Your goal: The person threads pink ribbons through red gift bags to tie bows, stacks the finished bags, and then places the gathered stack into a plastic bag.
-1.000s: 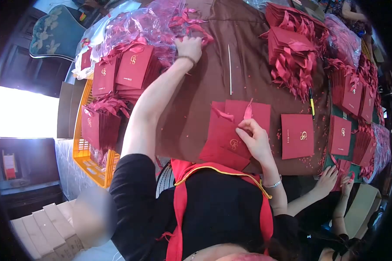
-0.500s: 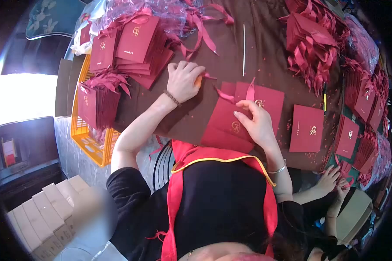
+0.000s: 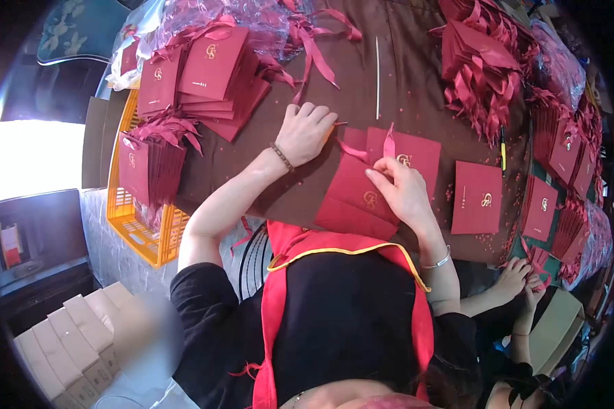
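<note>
My left hand [image 3: 307, 137], with a beaded bracelet, is closed around a small orange-edged tool [image 3: 332, 132] that it mostly hides. It hovers left of a red paper gift bag [image 3: 348, 194] with gold lettering. My right hand [image 3: 404, 194] rests on that bag, thumb and index finger closed at its upper edge. One pink ribbon [image 3: 389, 142] stands up just above those fingertips, and another ribbon end [image 3: 353, 153] points left toward my left hand. A second red bag [image 3: 424, 153] lies partly beneath the first.
Stacked red bags [image 3: 215, 65] and an orange crate [image 3: 150, 252] are at the left. A single bag [image 3: 477, 198], a yellow pen [image 3: 503, 155] and a ribboned pile [image 3: 481, 61] lie to the right. Another person's hands [image 3: 518, 278] work at the lower right.
My left hand has moved right, closer to the ribbon end, with the orange-edged tool in it. My right hand stays almost in place on the bag.
</note>
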{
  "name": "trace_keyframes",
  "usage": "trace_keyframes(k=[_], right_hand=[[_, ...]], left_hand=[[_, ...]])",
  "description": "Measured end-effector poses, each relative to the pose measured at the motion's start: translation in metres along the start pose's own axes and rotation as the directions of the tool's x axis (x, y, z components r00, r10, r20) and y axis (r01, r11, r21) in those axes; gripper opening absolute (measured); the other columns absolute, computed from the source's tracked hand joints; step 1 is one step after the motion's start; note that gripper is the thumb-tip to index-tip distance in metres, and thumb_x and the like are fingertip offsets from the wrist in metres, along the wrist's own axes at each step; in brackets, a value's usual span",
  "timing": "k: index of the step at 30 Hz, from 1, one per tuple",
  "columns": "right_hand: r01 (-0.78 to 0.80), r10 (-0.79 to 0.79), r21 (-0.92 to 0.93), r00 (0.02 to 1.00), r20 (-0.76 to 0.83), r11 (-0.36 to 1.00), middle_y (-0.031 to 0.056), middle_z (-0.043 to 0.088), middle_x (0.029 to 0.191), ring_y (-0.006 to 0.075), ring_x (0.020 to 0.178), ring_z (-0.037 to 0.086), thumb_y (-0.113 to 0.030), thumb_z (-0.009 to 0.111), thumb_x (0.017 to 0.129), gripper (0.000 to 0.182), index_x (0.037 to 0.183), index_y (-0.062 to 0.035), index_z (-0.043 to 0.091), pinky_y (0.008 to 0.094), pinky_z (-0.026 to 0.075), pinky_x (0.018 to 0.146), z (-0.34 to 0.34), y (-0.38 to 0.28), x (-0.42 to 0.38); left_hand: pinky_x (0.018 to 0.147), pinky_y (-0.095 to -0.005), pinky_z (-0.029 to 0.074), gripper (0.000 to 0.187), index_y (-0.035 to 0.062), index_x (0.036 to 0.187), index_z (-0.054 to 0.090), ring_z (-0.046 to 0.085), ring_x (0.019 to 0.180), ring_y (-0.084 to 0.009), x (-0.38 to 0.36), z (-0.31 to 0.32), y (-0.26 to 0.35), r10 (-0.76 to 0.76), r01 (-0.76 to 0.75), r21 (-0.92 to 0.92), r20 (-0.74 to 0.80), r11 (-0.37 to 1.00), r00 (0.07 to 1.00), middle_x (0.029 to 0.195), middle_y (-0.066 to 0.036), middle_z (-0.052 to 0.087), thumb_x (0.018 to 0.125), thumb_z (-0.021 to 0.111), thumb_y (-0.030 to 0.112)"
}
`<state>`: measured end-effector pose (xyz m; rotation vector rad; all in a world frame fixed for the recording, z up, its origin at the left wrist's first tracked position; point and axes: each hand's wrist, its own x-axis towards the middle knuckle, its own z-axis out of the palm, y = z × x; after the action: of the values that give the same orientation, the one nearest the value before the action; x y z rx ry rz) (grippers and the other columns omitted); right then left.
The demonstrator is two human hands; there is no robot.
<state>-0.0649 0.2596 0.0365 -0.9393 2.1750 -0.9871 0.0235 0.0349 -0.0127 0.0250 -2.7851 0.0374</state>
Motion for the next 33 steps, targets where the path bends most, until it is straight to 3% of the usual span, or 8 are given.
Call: trace_keyframes(k=[10, 12, 13, 15, 20, 25, 31, 33], right_hand=[[0.083, -0.081, 0.071, 0.996, -0.022, 0.994, 0.0122, 0.067, 0.087, 0.0277, 0.081, 0.065, -0.026, 0.061, 0.083, 0.024, 0.099, -0.0079, 0.061, 0.0374, 0.049, 0.071, 0.010, 0.014, 0.001], [0.060, -0.059, 0.068, 0.998, -0.010, 0.996, 0.0131, 0.067, 0.088, 0.0281, 0.081, 0.065, -0.026, 0.061, 0.082, 0.026, 0.100, -0.0080, 0.062, 0.0369, 0.049, 0.071, 0.008, 0.017, 0.000], [-0.012, 0.009, 0.057, 0.998, 0.059, 0.998, 0.0141, 0.067, 0.089, 0.0185, 0.085, 0.064, -0.017, 0.063, 0.083, 0.027, 0.103, 0.0007, 0.059, 0.0280, 0.048, 0.074, 0.000, 0.008, 0.000], [-0.025, 0.022, 0.050, 0.998, 0.059, 0.998, 0.0140, 0.067, 0.090, 0.0191, 0.086, 0.064, -0.017, 0.063, 0.083, 0.027, 0.103, 0.0007, 0.059, 0.0283, 0.048, 0.075, -0.002, 0.009, -0.001], [0.049, -0.049, 0.060, 0.999, -0.004, 0.997, 0.0124, 0.067, 0.085, 0.0278, 0.081, 0.065, -0.025, 0.062, 0.081, 0.025, 0.099, -0.0073, 0.063, 0.0355, 0.049, 0.070, 0.003, 0.017, 0.004], [-0.049, 0.041, 0.120, 0.997, 0.064, 0.992, 0.0127, 0.067, 0.086, 0.0252, 0.080, 0.065, -0.023, 0.063, 0.081, 0.024, 0.099, -0.0076, 0.063, 0.0331, 0.049, 0.070, 0.003, 0.010, 0.004], [0.013, -0.016, 0.125, 1.000, 0.019, 0.992, 0.0132, 0.067, 0.087, 0.0256, 0.081, 0.065, -0.024, 0.063, 0.080, 0.027, 0.101, -0.0071, 0.063, 0.0334, 0.049, 0.071, 0.005, 0.008, 0.000], [0.071, -0.074, 0.075, 0.997, 0.031, 0.995, 0.0091, 0.068, 0.088, 0.0118, 0.080, 0.062, -0.013, 0.064, 0.082, 0.028, 0.106, 0.0010, 0.060, 0.0248, 0.047, 0.071, 0.005, 0.008, -0.001]], left_hand=[[0.077, -0.0368, 0.036, 0.011, 0.0177, 0.089, 0.062, 0.053, 0.092, -0.0177, -0.001, 0.006, -0.003, 0.014, -0.020, -0.042, -0.127, 0.999, 0.992, 0.094, 0.003, 0.058, 0.078, 0.060, 0.019], [0.080, -0.0364, 0.037, 0.012, 0.0138, 0.092, 0.063, 0.055, 0.094, -0.0192, -0.002, -0.002, -0.003, -0.145, 0.122, -0.170, -0.129, 0.978, 0.981, 0.094, 0.000, 0.062, 0.082, 0.058, 0.015], [0.081, -0.0352, 0.040, 0.013, 0.0107, 0.095, 0.063, 0.058, 0.094, -0.0190, -0.004, -0.010, -0.002, -0.244, 0.210, -0.245, -0.118, 0.947, 0.963, 0.094, -0.002, 0.063, 0.084, 0.057, 0.012], [0.080, -0.0286, 0.046, 0.016, 0.0036, 0.101, 0.062, 0.061, 0.090, -0.0162, -0.008, -0.028, -0.001, -0.419, 0.393, -0.574, 0.093, 0.719, 0.903, 0.095, -0.006, 0.065, 0.088, 0.053, 0.006], [0.076, -0.0231, 0.047, 0.017, 0.0000, 0.099, 0.064, 0.060, 0.087, -0.0113, -0.033, -0.057, 0.042, -0.435, 0.457, -0.754, 0.252, 0.472, 0.864, 0.093, -0.006, 0.064, 0.082, 0.061, 0.000], [0.066, -0.0281, 0.048, 0.016, 0.0039, 0.094, 0.064, 0.061, 0.076, -0.0203, -0.038, -0.063, 0.084, -0.370, 0.333, -0.672, 0.094, 0.662, 0.924, 0.083, -0.011, 0.062, 0.078, 0.065, 0.004], [0.064, -0.0371, 0.047, 0.015, 0.0056, 0.088, 0.062, 0.057, 0.072, -0.0280, -0.035, -0.050, 0.101, -0.449, 0.348, -0.696, 0.040, 0.628, 0.892, 0.077, -0.010, 0.061, 0.073, 0.063, 0.001], [0.062, -0.0369, 0.046, 0.015, 0.0060, 0.088, 0.062, 0.056, 0.071, -0.0280, -0.033, -0.050, 0.102, -0.472, 0.367, -0.703, 0.050, 0.610, 0.880, 0.076, -0.010, 0.060, 0.073, 0.063, 0.002]])
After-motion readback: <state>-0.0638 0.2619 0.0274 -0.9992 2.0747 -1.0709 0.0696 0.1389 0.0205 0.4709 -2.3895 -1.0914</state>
